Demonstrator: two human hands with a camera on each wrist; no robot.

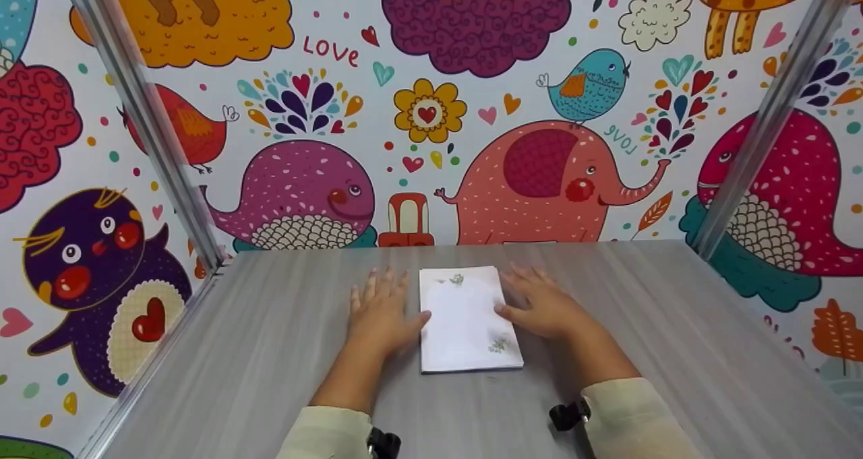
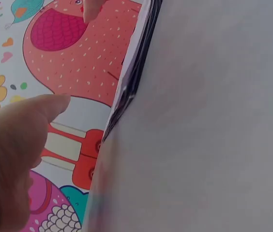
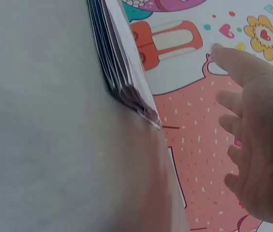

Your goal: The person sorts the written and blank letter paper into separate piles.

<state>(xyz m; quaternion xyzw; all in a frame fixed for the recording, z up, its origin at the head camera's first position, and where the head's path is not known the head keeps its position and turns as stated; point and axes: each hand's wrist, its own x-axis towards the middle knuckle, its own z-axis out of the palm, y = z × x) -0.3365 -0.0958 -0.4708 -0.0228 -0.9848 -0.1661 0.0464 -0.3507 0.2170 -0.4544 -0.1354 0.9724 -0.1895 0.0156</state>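
A stack of white paper (image 1: 465, 321) with small green plant prints at two corners lies on the table, in the middle of the head view. My left hand (image 1: 383, 321) is flat at its left side, fingers straight, thumb by the left edge. On the other side my right hand (image 1: 545, 307) has its fingers spread, the thumb at the right edge. Layered edges of the stack (image 3: 127, 82) show in the right wrist view, beside the straight fingers of that hand. In the left wrist view the stack (image 2: 134, 63) is seen edge-on, with the left thumb pointing towards it.
The grey wood-grain table (image 1: 270, 351) reaches back to a wall (image 1: 418, 48) printed with cartoon animals. Metal posts (image 1: 145, 122) stand at the left and right back corners. A black clip-like piece (image 1: 570, 416) sits at the right cuff.
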